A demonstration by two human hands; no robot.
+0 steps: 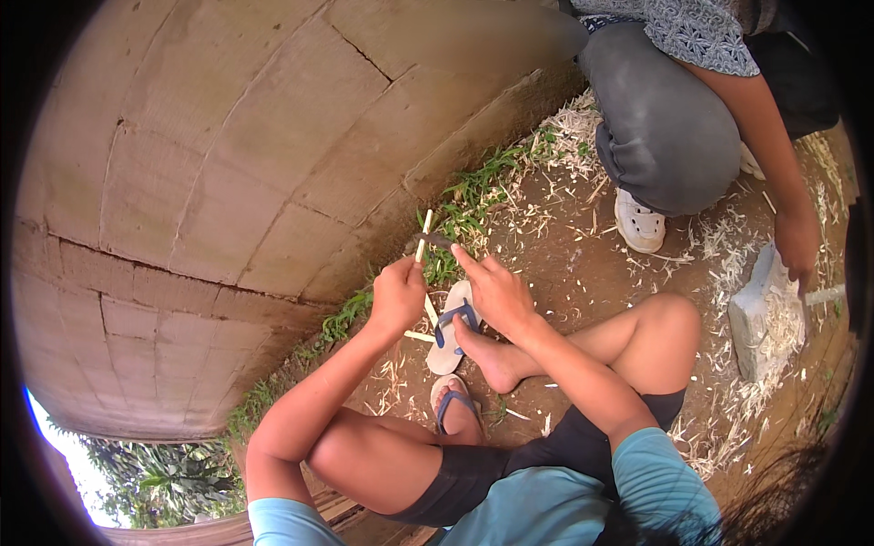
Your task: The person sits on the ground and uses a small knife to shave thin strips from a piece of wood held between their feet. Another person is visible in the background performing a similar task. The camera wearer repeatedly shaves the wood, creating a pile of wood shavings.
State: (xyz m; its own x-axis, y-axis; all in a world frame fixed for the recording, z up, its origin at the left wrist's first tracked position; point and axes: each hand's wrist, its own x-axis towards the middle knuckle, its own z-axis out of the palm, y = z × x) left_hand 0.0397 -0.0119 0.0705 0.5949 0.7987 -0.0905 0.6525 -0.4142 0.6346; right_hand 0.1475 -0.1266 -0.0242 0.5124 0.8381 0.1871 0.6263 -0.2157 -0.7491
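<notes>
My left hand (398,296) is closed round a thin pale wooden stick (426,227), whose upper end sticks up past my fist. My right hand (496,291) grips a knife, its index finger stretched along the back of the dark blade (438,240). That blade lies across the stick a little above my left fist. The knife's handle is hidden in my right palm. Below my hands, another pale stick (419,337) lies beside a loose flip-flop (445,360) with blue straps. My right foot (492,359) is bare next to it.
A block wall (246,173) rises on the left, with grass (478,187) along its foot. Pale wood shavings (583,123) litter the dirt. At the upper right another person crouches, a hand (797,241) at a grey stone block (754,314) covered in shavings.
</notes>
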